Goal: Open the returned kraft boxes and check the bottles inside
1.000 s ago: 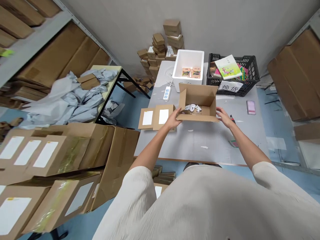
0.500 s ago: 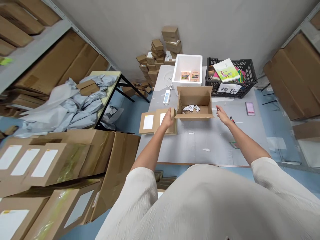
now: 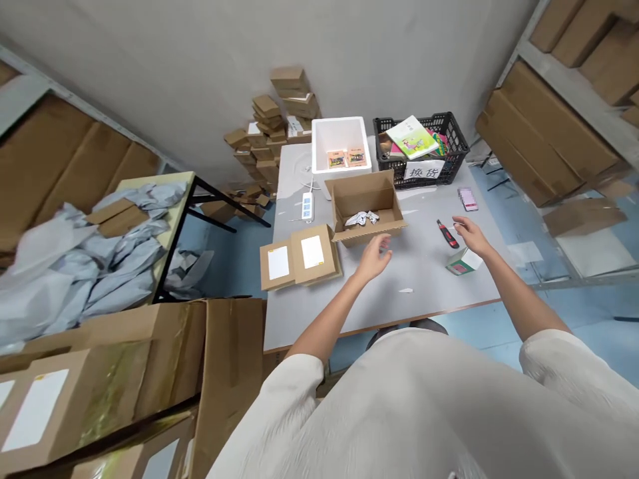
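My left hand [image 3: 374,259] hovers at the front edge of an open cardboard box [image 3: 367,193], fingers loosely curled and apart, holding nothing. Crumpled white paper [image 3: 362,218] lies inside that box. To the right, my right hand [image 3: 471,235] is open above the table, fingers pointing left. Just below it stands a small white and green box [image 3: 464,262]; whether the hand touches it I cannot tell. A red and black utility knife [image 3: 448,234] lies left of my right fingertips. Flat cardboard boxes with white labels [image 3: 313,253] rest left of the open box.
Behind stand a white foam box [image 3: 341,171] and a black crate [image 3: 452,174] with books. A power strip [image 3: 307,207] and a phone-like pink item [image 3: 468,199] lie on the grey table [image 3: 384,296]. Large cartons [image 3: 232,372] crowd the left side.
The view has turned right. My left hand has left the labelled boxes for the front of the open box. My right hand has moved from the open box toward the small green box.
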The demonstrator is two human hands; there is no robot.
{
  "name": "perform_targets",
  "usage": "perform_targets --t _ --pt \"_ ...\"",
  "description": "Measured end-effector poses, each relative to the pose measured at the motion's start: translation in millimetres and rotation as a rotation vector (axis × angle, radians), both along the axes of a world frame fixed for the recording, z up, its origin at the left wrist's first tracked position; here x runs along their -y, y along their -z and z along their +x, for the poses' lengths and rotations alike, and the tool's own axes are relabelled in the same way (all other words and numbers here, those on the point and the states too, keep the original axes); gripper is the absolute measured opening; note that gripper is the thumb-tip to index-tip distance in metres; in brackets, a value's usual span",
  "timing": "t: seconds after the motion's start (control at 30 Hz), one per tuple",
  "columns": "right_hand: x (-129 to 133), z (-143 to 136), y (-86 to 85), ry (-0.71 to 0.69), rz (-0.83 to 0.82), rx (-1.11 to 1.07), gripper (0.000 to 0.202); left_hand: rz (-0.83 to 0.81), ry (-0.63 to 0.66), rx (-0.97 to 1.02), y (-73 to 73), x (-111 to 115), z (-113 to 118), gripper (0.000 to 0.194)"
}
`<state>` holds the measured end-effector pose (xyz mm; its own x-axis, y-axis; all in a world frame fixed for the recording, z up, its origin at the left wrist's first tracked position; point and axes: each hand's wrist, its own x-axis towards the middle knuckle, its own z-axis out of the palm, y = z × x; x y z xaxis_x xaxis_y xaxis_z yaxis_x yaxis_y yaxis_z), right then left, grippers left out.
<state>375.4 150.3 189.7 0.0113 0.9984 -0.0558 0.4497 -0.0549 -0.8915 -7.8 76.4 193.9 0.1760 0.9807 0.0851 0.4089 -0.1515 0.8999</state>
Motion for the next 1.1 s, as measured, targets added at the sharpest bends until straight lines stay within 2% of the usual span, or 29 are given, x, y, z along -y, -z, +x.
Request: perform_targets --t 0.1,0.2,0.4,0.53,0.7,0.83,0.97,1.1 --pt "20 28 -2.9 0.036 0.032 0.087 0.054 -0.023 0.148 0.003 5.6 -4 50 0.053" --pt "40 54 2.0 0.056 -0.003 0.158 0.054 -0.037 0.27 0.0 17.2 -7 98 0.056" --pt "77 79 33.7 -0.085 -0.014 0.345 0.064 -0.157 0.398 -0.003 52.7 -20 184 0.067" --pt "87 81 53.4 -0.125 -0.068 0.441 0.071 -0.253 0.43 -0.034 72.5 -24 219 0.072" --pt "84 78 63.4 -0.163 -0.153 0.481 0.059 -0.319 0.4 -0.089 88.0 -21 230 0.073" --pt "76 72 58.7 -0.144 -0.121 0.46 0.056 -0.344 0.358 -0.099 94.2 -21 226 0.073" --pt "65 67 36.2 -0.158 -0.109 0.354 0.057 -0.359 0.309 -0.033 89.2 -22 209 0.074" --pt "48 56 2.1 -0.304 -0.16 0.106 0.057 -0.403 0.305 0.145 69.8 -19 179 0.084"
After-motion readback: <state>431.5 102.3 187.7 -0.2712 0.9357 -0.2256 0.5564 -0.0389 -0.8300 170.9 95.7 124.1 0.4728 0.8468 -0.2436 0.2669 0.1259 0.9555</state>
